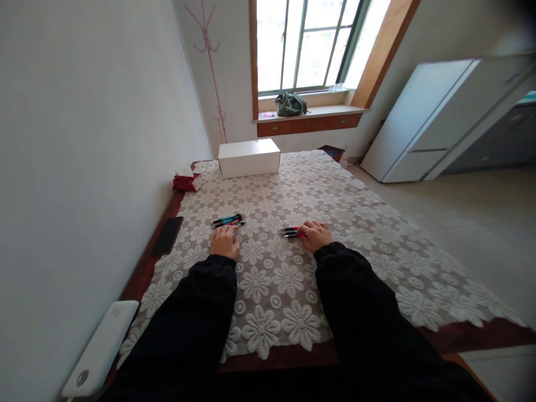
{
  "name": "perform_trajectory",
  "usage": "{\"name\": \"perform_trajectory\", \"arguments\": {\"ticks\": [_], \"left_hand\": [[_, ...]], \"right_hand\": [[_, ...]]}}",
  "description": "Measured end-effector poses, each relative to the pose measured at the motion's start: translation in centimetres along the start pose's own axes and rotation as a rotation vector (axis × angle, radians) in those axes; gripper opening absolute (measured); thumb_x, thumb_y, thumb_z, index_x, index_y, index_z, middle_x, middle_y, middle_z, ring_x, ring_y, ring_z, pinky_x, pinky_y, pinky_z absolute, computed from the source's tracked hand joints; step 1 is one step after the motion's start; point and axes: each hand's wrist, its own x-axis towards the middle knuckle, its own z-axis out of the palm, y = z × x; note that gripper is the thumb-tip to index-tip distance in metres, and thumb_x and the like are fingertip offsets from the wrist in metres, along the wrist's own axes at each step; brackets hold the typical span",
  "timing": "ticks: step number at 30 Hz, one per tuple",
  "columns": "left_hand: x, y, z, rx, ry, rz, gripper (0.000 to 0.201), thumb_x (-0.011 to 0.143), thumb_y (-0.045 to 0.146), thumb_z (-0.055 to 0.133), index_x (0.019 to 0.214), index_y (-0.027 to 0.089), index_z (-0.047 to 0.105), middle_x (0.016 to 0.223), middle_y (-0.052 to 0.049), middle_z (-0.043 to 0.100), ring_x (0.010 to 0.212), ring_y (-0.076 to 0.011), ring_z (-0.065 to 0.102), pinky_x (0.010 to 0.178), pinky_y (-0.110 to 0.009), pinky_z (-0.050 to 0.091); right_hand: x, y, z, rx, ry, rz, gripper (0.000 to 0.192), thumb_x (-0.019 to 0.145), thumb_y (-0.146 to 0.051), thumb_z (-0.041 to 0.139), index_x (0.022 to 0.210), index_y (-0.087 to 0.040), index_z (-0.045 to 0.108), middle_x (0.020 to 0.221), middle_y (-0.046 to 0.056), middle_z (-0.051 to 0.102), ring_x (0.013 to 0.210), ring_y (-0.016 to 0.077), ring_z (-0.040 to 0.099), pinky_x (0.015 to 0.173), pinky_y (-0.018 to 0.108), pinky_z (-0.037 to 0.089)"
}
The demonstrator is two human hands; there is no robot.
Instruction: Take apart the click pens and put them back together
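Observation:
My left hand (225,241) rests knuckles-up on the lace tablecloth (293,268), just below a small bunch of pens (228,221) with teal, black and red barrels; whether it touches them is unclear. My right hand (315,234) lies closed over a second bunch of pens (290,231), whose dark tips stick out to the left of the fingers. Both arms wear black sleeves.
A white box (249,157) stands at the table's far end, a red tissue pack (186,182) at the far left. A black phone (167,235) lies near the left edge by the wall, a white device (100,349) at the near left corner. A cabinet (422,120) stands right.

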Motion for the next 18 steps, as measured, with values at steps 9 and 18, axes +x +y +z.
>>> {"name": "perform_trajectory", "arguments": {"ticks": [9, 18], "left_hand": [[0.15, -0.4, 0.11, -0.025, -0.004, 0.005, 0.03, 0.086, 0.019, 0.056, 0.113, 0.024, 0.067, 0.118, -0.009, 0.069, 0.113, -0.0312, 0.054, 0.094, -0.046, 0.042], [0.0, -0.26, 0.49, -0.01, -0.019, 0.009, 0.035, 0.085, 0.02, 0.058, 0.119, 0.022, 0.063, 0.129, -0.01, 0.063, 0.12, -0.0327, 0.05, 0.099, -0.047, 0.041]], "right_hand": [[-0.08, -1.05, -0.28, -0.03, 0.016, 0.032, 0.013, 0.092, -0.023, 0.058, 0.094, -0.023, 0.07, 0.102, 0.008, 0.067, 0.102, 0.0246, 0.055, 0.082, 0.036, 0.035], [0.17, -1.14, 0.2, -0.037, 0.059, 0.077, 0.014, 0.093, -0.023, 0.056, 0.098, -0.023, 0.07, 0.102, 0.008, 0.067, 0.101, 0.0247, 0.056, 0.081, 0.036, 0.036]]}}
